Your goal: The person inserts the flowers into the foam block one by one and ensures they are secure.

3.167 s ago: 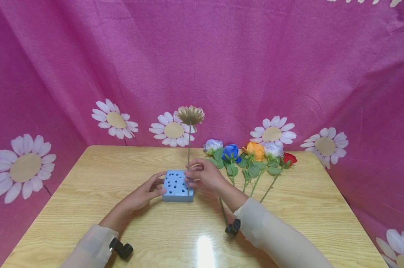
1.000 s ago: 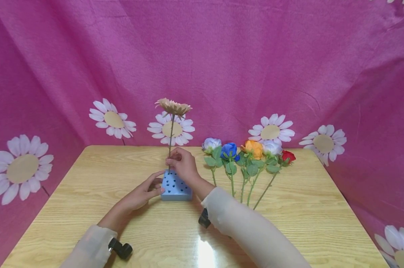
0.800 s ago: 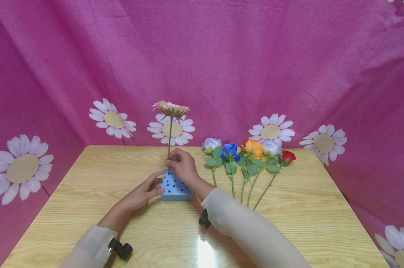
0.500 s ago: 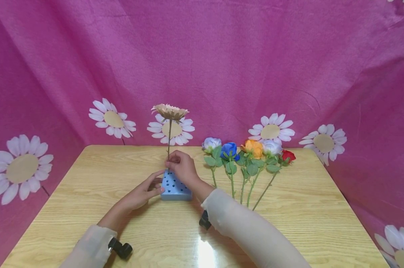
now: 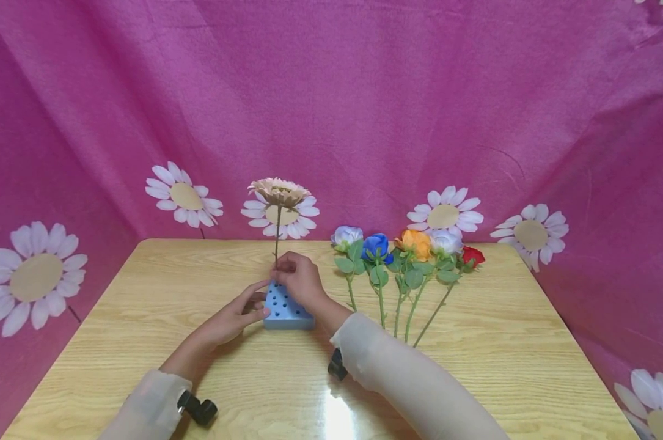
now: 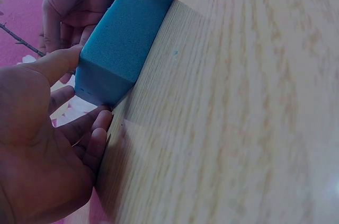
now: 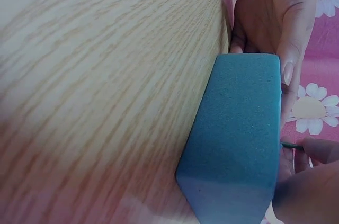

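A blue foam block (image 5: 287, 319) with several holes in its top lies on the table. My left hand (image 5: 229, 321) grips its left side, thumb at the top front edge and fingers by the back corner; the left wrist view shows the thumb on the block (image 6: 127, 33). With thumb and fingers my right hand (image 5: 300, 278) pinches the stem of a beige daisy-like artificial flower (image 5: 278, 190). That stem stands nearly upright over the block's back left corner. Its lower end is hidden by the fingers; in the right wrist view a bit of stem (image 7: 291, 145) meets the block's top.
Right of the block, several artificial roses lie on the wooden table (image 5: 501, 348): a pale lilac rose (image 5: 346, 236), a blue rose (image 5: 376, 245), an orange rose (image 5: 416, 244), a white rose (image 5: 446, 241) and a red rose (image 5: 473, 256). A pink daisy-print cloth (image 5: 364, 122) hangs behind.
My right hand has carried the flower from the block's right side to its back left corner, and in the last second flower and hand have sunk lower. The left hand stays put.
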Demonstrator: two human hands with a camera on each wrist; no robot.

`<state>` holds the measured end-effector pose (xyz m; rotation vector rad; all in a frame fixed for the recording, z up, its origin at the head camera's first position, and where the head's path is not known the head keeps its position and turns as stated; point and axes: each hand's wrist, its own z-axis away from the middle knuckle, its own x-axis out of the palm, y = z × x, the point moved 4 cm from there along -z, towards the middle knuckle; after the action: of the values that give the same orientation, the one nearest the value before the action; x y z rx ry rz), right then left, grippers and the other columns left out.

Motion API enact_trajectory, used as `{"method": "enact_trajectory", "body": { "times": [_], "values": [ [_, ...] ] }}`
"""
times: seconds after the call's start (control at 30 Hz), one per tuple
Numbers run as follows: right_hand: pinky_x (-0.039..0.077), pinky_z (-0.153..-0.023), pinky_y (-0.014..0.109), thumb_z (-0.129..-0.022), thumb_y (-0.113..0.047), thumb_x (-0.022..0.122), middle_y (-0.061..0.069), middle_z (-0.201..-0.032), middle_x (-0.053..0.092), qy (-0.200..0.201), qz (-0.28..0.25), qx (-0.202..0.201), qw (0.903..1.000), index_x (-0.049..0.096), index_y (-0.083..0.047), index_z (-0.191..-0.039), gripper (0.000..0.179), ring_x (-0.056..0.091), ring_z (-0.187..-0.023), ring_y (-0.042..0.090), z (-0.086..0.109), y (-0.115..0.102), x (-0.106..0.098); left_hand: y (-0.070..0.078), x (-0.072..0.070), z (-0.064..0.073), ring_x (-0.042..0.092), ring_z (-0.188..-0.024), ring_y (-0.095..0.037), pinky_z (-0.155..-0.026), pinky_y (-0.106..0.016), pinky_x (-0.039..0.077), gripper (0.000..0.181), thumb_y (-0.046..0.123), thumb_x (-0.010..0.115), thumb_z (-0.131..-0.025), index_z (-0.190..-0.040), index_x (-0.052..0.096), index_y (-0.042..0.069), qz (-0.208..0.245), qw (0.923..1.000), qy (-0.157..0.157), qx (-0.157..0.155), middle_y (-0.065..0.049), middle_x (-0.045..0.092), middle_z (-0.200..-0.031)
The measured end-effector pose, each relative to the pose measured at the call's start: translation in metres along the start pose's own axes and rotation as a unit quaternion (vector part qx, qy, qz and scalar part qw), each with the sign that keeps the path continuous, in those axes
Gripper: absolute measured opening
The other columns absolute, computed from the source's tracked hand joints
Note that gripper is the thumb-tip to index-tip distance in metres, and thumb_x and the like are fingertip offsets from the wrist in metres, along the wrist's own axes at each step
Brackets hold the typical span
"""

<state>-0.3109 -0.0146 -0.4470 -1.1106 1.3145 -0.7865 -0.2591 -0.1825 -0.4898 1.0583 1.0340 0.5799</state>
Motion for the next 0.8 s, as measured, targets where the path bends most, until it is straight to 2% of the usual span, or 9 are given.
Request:
{"method": "enact_trajectory", "body": {
  "times": [0.4,0.8],
  "values": [
    [0.052,-0.089,0.034,-0.091,-0.007,0.078,-0.001,-0.088,0.077,-0.004,0.018,-0.010,0.9998,0.073,-0.012,-0.089,0.007,0.072,-0.087,0.010,0.0038,0.0008,0.0010,0.0001,-0.0005,0.0003,0.045,-0.134,-0.039,-0.111,-0.056,0.033,0.069,0.025,0.060,-0.106,-0.164,0.023,0.015,0.000,1.0000,-0.003,0.001,-0.027,0.039,-0.156],
    [0.052,-0.085,0.031,-0.090,-0.007,0.079,-0.002,-0.088,0.078,-0.008,0.036,-0.002,0.9993,0.075,-0.012,-0.087,0.007,0.071,-0.085,0.009,0.0020,0.0012,0.0010,-0.0018,-0.0011,0.0001,0.048,-0.130,-0.036,-0.108,-0.051,0.036,0.067,0.024,0.059,-0.106,-0.163,0.025,0.013,-0.011,0.9998,-0.004,0.015,-0.026,0.042,-0.155]
  ]
}}
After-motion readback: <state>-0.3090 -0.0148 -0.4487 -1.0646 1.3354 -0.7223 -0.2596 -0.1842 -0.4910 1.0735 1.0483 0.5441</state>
